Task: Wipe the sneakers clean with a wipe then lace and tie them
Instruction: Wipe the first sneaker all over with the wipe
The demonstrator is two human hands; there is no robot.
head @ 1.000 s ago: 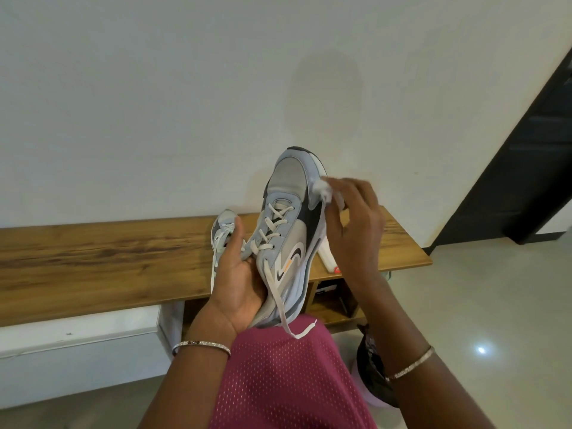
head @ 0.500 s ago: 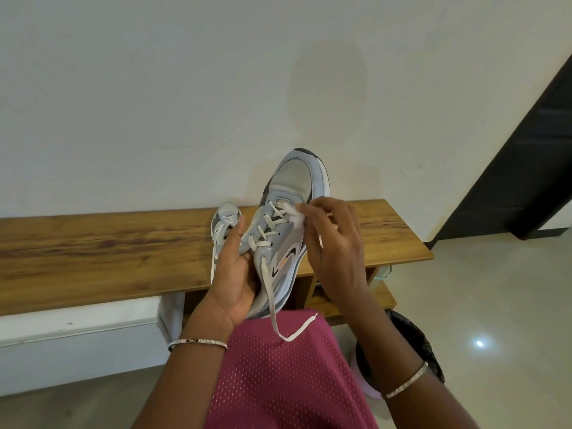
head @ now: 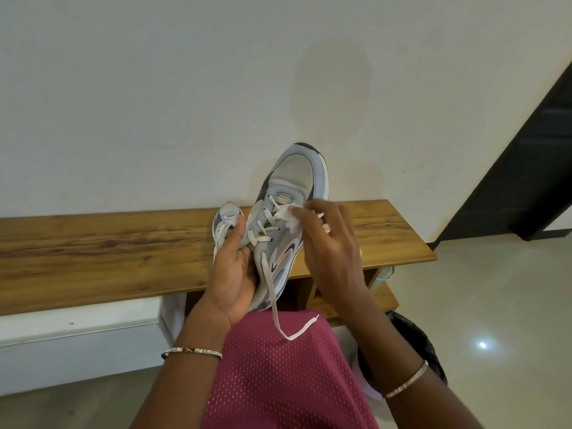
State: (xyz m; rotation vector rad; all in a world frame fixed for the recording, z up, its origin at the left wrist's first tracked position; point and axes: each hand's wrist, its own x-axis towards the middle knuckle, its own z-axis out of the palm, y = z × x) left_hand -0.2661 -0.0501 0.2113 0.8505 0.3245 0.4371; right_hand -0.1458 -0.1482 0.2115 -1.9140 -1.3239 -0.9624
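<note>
Since a second ago, the wipe has travelled down from the toe's edge to the laces, and the shoe sits lower in view. My right hand [head: 332, 243] pinches a small crumpled white wipe [head: 289, 216] in its fingertips and presses it onto the upper lace crossings. My left hand [head: 235, 274] grips a grey mesh sneaker [head: 292, 174] at its heel end, thumb lying up beside the lace row, toe pointing up and away above my lap.

Rubbing across the crossings could snag the thin wipe and tear it, or tug the lacing slack. Pressing hard may also tip the shoe, since only its heel end is held.

This sneaker has a pale mesh toe, blue-grey panels, a dark toe tip and a white sole. It is laced but untied, and I see no obvious dirt. A loose white lace end [head: 272, 298] trails onto pink mesh fabric [head: 278, 382] on my lap.

A second matching sneaker [head: 227, 216] rests on a long wooden bench [head: 108, 243], just behind my left thumb. A black-lined bin [head: 414, 339] stands on the floor to my right.
</note>
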